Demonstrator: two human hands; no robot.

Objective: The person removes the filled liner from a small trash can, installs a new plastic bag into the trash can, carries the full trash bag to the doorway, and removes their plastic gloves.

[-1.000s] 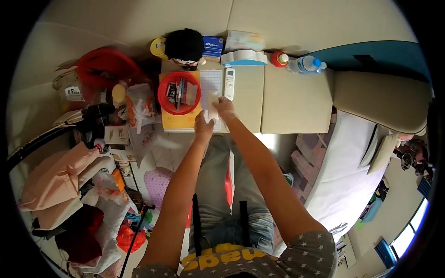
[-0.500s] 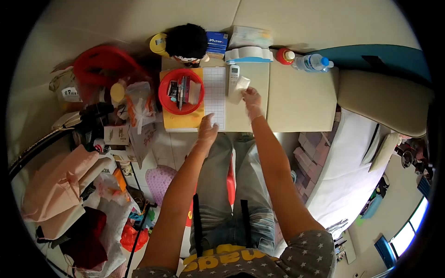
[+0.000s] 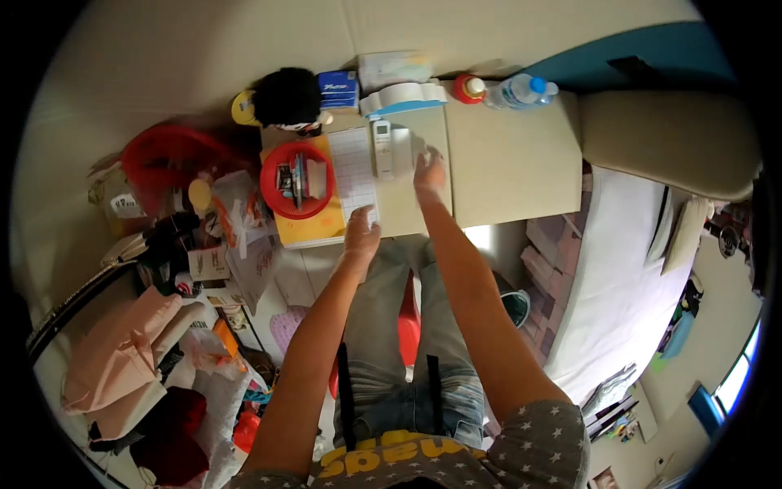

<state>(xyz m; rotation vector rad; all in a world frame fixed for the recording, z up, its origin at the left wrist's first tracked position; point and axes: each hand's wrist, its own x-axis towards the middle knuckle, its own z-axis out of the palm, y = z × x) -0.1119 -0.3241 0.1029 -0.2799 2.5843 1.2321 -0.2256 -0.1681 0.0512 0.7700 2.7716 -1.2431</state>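
Note:
A white item (image 3: pixel 401 152) lies on the table just right of the white remote control (image 3: pixel 382 150). My right hand (image 3: pixel 430 173) is right of that item, empty, with its fingers apart. At the table's front edge, my left hand (image 3: pixel 360 231) rests by the lower corner of the gridded paper (image 3: pixel 352 167), thumb and fingers apart and nothing between them. A round red basket (image 3: pixel 265 181) holding pens and small boxes stands on the yellow folder (image 3: pixel 309 231), left of the paper.
Along the back stand a black-haired doll (image 3: pixel 287 98), a blue box (image 3: pixel 338 90), a white and blue holder (image 3: pixel 403 99), a red bottle (image 3: pixel 468 89) and clear plastic bottles (image 3: pixel 518 91). Bags and clothes crowd the left. A padded stool (image 3: pixel 664 138) is at right.
My right hand has carried the white item rightward from the paper, laid it beside the remote and let go. My left hand stays near the paper's lower edge. The view has shifted.

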